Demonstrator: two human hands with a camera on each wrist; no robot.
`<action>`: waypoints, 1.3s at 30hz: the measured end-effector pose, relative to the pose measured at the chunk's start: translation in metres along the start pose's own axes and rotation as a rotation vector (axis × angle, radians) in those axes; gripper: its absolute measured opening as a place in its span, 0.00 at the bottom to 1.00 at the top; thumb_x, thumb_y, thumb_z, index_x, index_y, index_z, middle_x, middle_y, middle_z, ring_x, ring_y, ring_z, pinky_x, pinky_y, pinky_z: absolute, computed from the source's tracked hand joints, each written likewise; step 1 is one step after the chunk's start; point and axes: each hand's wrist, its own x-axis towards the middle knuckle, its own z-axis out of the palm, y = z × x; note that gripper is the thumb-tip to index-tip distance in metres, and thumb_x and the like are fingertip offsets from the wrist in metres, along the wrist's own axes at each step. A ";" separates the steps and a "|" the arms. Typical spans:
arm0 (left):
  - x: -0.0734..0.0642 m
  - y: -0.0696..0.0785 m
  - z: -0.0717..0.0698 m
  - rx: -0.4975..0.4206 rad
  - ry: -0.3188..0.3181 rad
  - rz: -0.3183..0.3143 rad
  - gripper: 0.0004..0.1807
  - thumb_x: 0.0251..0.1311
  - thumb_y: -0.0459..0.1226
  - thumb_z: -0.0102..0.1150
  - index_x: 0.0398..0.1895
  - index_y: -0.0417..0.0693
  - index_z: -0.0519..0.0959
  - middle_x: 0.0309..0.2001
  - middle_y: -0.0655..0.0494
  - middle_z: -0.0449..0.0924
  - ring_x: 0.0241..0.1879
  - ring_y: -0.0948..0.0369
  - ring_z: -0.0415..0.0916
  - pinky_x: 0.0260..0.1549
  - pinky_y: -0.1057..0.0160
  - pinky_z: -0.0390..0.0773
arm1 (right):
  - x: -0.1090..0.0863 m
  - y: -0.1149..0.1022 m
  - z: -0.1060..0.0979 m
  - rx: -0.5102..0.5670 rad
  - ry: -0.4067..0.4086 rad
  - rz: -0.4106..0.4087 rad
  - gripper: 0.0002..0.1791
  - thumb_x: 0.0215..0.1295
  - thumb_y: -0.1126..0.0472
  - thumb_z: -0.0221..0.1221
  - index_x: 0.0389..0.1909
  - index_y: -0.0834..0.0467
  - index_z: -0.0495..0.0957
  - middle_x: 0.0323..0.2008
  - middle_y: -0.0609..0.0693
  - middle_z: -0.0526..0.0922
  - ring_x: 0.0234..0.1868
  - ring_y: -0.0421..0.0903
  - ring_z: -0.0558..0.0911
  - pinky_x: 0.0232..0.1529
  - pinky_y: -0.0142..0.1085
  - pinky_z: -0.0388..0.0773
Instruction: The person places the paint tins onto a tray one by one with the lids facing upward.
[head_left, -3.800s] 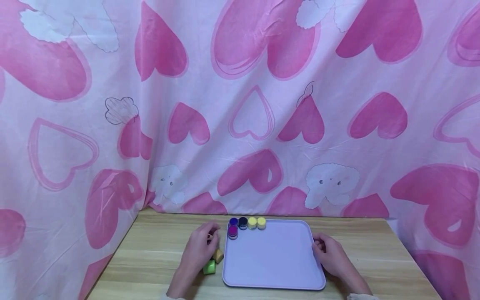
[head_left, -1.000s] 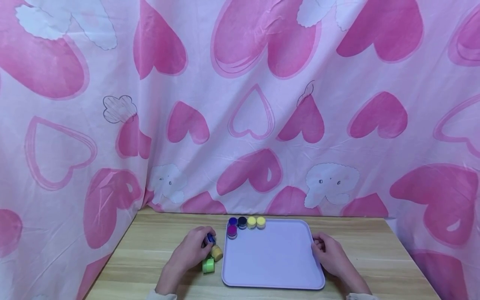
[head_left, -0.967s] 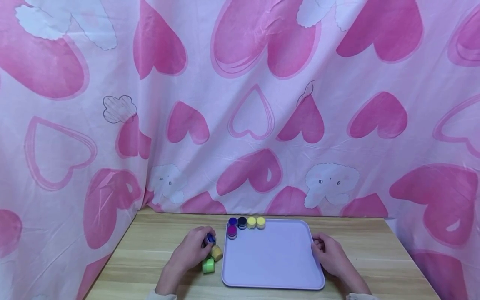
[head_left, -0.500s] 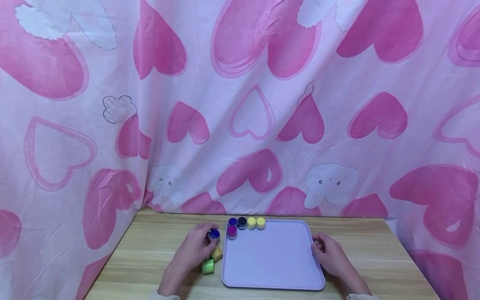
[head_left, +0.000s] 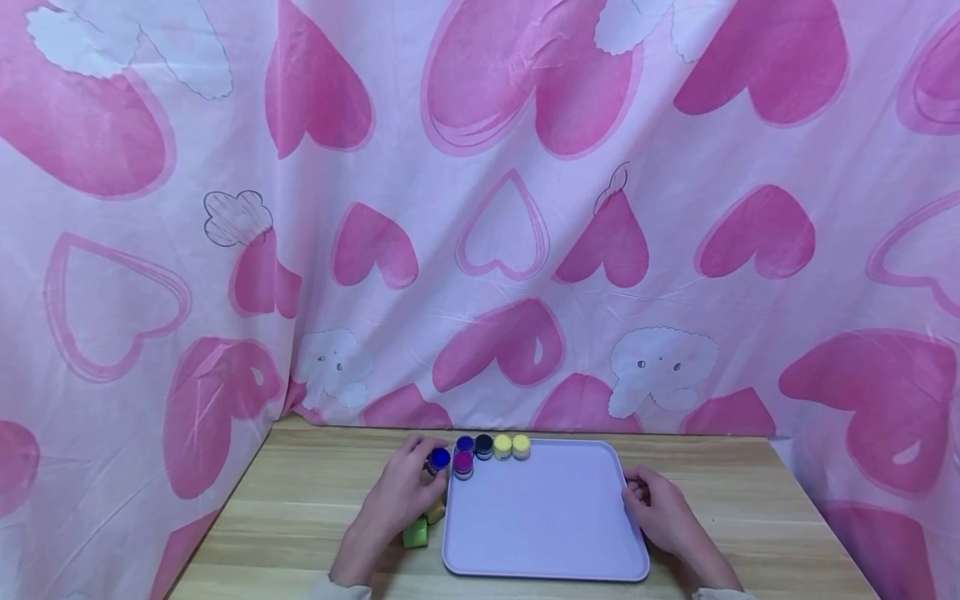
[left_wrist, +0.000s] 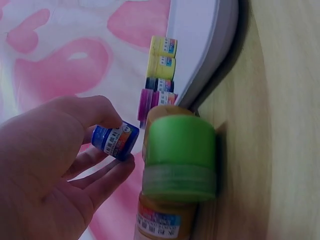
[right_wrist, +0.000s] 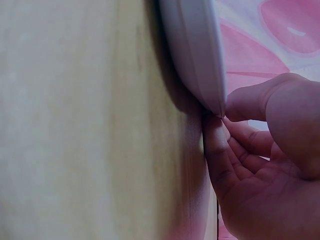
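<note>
My left hand [head_left: 396, 496] pinches a small paint jar with a blue lid [head_left: 439, 459] between thumb and fingers, just beside the left rim of the pale lilac tray [head_left: 547, 525]. The left wrist view shows this blue jar [left_wrist: 116, 140] tilted, its label visible. A green paint jar [head_left: 416, 533] and an ochre one [head_left: 436, 511], partly hidden by the hand, are on the table below that hand. At the tray's right rim, my right hand [head_left: 663, 508] grips the edge, thumb above and fingers beneath in the right wrist view.
Along the tray's far-left corner stand paint jars: blue [head_left: 465, 444], black [head_left: 483, 447], two yellow [head_left: 512, 447], and magenta [head_left: 463, 465] in front of the blue. The wooden table [head_left: 300, 500] meets a pink heart-patterned curtain [head_left: 495, 342] behind and at the left.
My left hand has carried the blue jar away from me and rightward to the tray's left rim, its lid turning more toward the head view. The right hand keeps its place.
</note>
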 end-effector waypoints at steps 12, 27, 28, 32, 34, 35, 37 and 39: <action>0.008 0.015 0.012 -0.022 0.072 0.061 0.22 0.63 0.33 0.76 0.60 0.45 0.84 0.58 0.47 0.82 0.51 0.57 0.85 0.53 0.58 0.91 | 0.002 0.001 0.000 0.001 -0.004 0.001 0.17 0.78 0.64 0.59 0.62 0.66 0.80 0.41 0.51 0.82 0.43 0.45 0.78 0.39 0.33 0.81; 0.014 0.030 0.032 -0.033 0.124 0.093 0.22 0.63 0.35 0.78 0.59 0.46 0.84 0.51 0.53 0.83 0.49 0.57 0.86 0.54 0.54 0.91 | 0.000 0.001 -0.001 0.001 0.005 -0.007 0.17 0.77 0.64 0.59 0.62 0.66 0.81 0.41 0.51 0.83 0.43 0.45 0.78 0.39 0.32 0.81; 0.014 0.031 0.034 -0.023 0.125 0.094 0.22 0.62 0.36 0.79 0.59 0.47 0.84 0.52 0.53 0.84 0.49 0.56 0.86 0.54 0.54 0.91 | 0.000 0.001 -0.001 0.002 0.005 -0.007 0.17 0.77 0.64 0.59 0.61 0.66 0.81 0.41 0.51 0.82 0.43 0.45 0.78 0.39 0.32 0.81; 0.014 0.032 0.039 0.021 0.124 0.078 0.23 0.61 0.40 0.80 0.59 0.51 0.85 0.54 0.53 0.85 0.53 0.55 0.86 0.56 0.52 0.90 | -0.001 0.000 -0.001 0.004 0.003 -0.004 0.16 0.77 0.64 0.60 0.61 0.66 0.81 0.41 0.50 0.82 0.43 0.45 0.78 0.39 0.32 0.81; 0.015 0.033 0.041 0.037 0.118 0.065 0.23 0.61 0.42 0.80 0.59 0.53 0.85 0.56 0.54 0.86 0.55 0.56 0.86 0.57 0.52 0.89 | 0.000 0.000 -0.001 0.006 0.001 -0.002 0.17 0.78 0.64 0.60 0.61 0.66 0.81 0.41 0.51 0.82 0.43 0.45 0.78 0.39 0.32 0.81; 0.015 0.033 0.042 0.042 0.116 0.063 0.23 0.61 0.42 0.80 0.59 0.52 0.85 0.56 0.54 0.86 0.55 0.56 0.86 0.57 0.52 0.89 | 0.000 0.000 0.000 0.005 0.000 -0.002 0.17 0.78 0.64 0.60 0.61 0.66 0.80 0.41 0.51 0.82 0.43 0.45 0.78 0.40 0.33 0.81; 0.016 0.033 0.044 0.048 0.113 0.058 0.24 0.61 0.43 0.81 0.59 0.52 0.85 0.57 0.54 0.86 0.56 0.56 0.86 0.58 0.52 0.89 | 0.000 0.001 0.000 0.007 -0.001 0.004 0.17 0.78 0.64 0.59 0.62 0.66 0.80 0.41 0.51 0.82 0.43 0.45 0.78 0.40 0.32 0.81; 0.017 0.033 0.046 0.047 0.116 0.063 0.24 0.60 0.43 0.81 0.59 0.52 0.85 0.57 0.54 0.86 0.56 0.56 0.86 0.58 0.52 0.89 | 0.001 0.001 0.000 0.007 -0.003 0.006 0.17 0.78 0.64 0.59 0.62 0.66 0.80 0.41 0.51 0.82 0.43 0.45 0.78 0.40 0.32 0.81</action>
